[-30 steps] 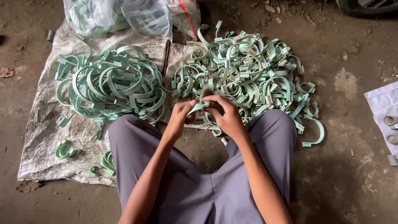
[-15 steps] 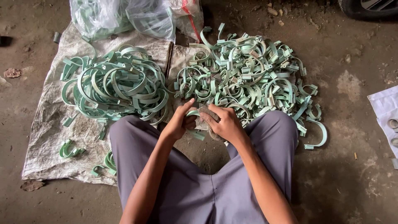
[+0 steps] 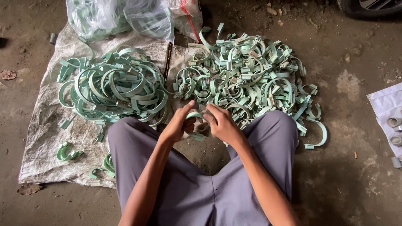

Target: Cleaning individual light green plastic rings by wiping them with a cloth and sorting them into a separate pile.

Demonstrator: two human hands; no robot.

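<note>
Seated on the dirt floor [image 3: 343, 175], a person in grey trousers holds a curved pale-green plastic clip [image 3: 194, 115] between the left hand [image 3: 178, 125] and right hand [image 3: 222, 124]. A tangled heap of clips [image 3: 247, 79] lies ahead; a neater heap [image 3: 113, 86] rests on the woven sack [image 3: 46, 138].

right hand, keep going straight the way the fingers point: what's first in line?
The right hand points up and left toward the left hand. First in line is the small green clip held between them, then the left hand's fingers. Depth unclear, but they look close enough to touch.
</note>
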